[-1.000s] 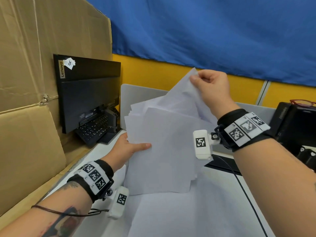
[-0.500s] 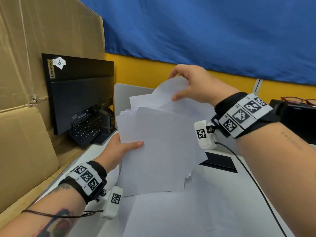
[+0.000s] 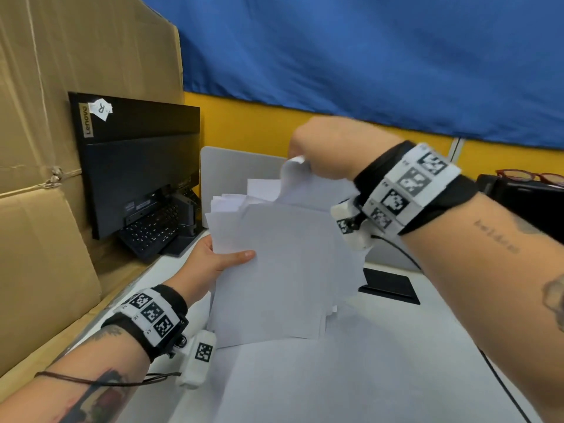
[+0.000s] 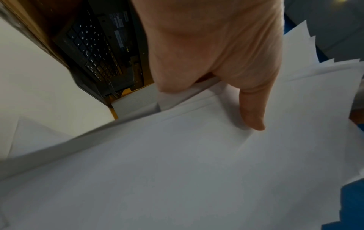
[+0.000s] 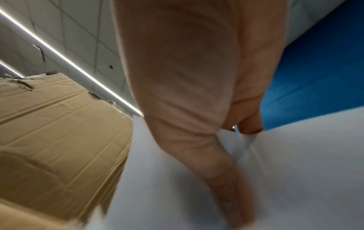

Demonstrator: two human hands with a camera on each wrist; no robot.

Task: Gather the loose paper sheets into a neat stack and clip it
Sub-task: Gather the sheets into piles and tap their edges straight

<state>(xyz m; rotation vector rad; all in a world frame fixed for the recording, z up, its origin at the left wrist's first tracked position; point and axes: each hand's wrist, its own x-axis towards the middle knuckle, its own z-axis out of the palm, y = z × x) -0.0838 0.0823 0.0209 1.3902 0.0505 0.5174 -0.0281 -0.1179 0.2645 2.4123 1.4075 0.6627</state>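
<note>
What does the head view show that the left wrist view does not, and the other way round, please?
Only the head view shows the right hand pinching the top of a sheet, the black pad on the desk and the red glasses. Only the left wrist view shows the staggered sheet corners close up. Both show the left hand gripping the paper sheets, thumb on top, and the keyboard.
</note>
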